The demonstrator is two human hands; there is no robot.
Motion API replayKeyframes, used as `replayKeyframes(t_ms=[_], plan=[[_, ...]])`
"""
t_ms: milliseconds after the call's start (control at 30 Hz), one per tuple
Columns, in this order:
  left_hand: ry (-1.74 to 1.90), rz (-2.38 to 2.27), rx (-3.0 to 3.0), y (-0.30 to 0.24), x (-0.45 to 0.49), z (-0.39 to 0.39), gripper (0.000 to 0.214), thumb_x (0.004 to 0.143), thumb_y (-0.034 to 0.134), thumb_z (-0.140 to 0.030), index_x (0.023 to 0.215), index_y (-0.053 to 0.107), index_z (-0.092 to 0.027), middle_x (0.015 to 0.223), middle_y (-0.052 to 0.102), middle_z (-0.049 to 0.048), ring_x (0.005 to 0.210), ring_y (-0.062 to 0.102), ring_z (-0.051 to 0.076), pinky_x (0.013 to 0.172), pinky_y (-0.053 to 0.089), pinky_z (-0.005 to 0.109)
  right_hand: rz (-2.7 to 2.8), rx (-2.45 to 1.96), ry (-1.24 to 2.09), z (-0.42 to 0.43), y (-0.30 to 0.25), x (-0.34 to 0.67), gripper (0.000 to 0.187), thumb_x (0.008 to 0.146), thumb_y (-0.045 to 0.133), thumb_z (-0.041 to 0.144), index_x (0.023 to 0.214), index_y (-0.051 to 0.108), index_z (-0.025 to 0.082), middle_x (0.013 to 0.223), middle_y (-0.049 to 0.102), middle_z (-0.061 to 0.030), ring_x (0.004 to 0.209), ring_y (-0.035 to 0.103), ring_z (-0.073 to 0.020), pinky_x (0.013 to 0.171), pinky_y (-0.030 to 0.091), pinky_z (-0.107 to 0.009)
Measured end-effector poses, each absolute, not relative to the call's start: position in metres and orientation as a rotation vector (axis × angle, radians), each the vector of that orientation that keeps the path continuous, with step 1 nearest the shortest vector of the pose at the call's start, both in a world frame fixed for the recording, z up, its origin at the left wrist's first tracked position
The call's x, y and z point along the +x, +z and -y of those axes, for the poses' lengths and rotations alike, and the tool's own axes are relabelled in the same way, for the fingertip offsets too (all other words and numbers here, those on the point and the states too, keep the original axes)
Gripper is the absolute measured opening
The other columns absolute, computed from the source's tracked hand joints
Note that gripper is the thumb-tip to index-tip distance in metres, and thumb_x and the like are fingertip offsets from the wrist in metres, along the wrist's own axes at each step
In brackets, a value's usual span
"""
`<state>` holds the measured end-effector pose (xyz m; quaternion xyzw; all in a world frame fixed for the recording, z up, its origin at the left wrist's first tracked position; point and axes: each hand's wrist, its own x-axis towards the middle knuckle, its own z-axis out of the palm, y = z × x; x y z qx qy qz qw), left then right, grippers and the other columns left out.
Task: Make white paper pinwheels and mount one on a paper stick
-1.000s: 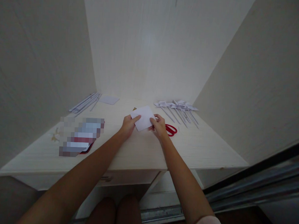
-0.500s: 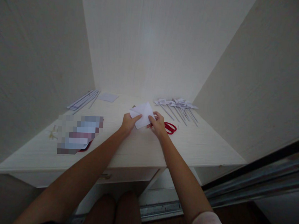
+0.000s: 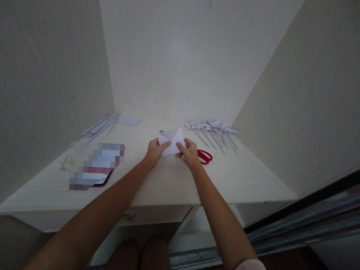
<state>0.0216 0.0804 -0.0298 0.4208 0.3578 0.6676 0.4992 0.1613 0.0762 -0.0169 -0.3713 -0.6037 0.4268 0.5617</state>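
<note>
Both hands hold a creased white sheet of paper (image 3: 172,142) just above the table's middle. My left hand (image 3: 155,150) is closed on its left edge, thumb lying on the face of the paper. On the right edge my right hand (image 3: 190,151) pinches it, thumb on top and the other fingers curled behind. Close to my right hand lie scissors with red handles (image 3: 205,157); their blades are hidden behind the hand.
Paper pinwheels on sticks (image 3: 216,130) lie at the back right. Several rolled paper sticks (image 3: 101,125) and a flat paper piece (image 3: 130,121) rest at the back left. A phone in a red case (image 3: 106,178), partly blurred out, lies left on the white table (image 3: 246,181).
The paper has tilted so that its folded flaps and creases face me differently, and my right thumb has moved slightly inward. The whole view has shifted a little.
</note>
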Motion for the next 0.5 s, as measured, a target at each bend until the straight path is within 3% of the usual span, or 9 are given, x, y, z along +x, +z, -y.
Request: replayKeyframes(t_ms=[267,500], plan=[[1.567,-0.771,0.968,-0.0283,0.0209,-0.0807,0.028,0.055,0.073,-0.021,0.081,0.068,-0.010,0.075,0.069,0.0086,0.071,0.063,0.021,0.069,0.049,0.034,1.274,-0.856,1.093,-0.0785,-0.0163,0.1605,0.035,0.063,0.067,0.040,0.079,0.048,0.016,0.056,0.060,0.0024,0.037,0.057,-0.0112,0.036,0.049,-0.021],[1.580,-0.780,0.977,-0.0263,0.0205,-0.0844,0.017,0.057,0.070,-0.021,0.069,0.069,-0.009,0.070,0.066,0.0082,0.055,0.056,0.014,0.045,0.041,0.022,1.192,-0.823,1.157,-0.0777,-0.0156,0.1604,0.037,0.062,0.069,0.037,0.085,0.049,0.016,0.068,0.065,-0.0011,0.043,0.061,-0.0118,0.038,0.050,-0.020]])
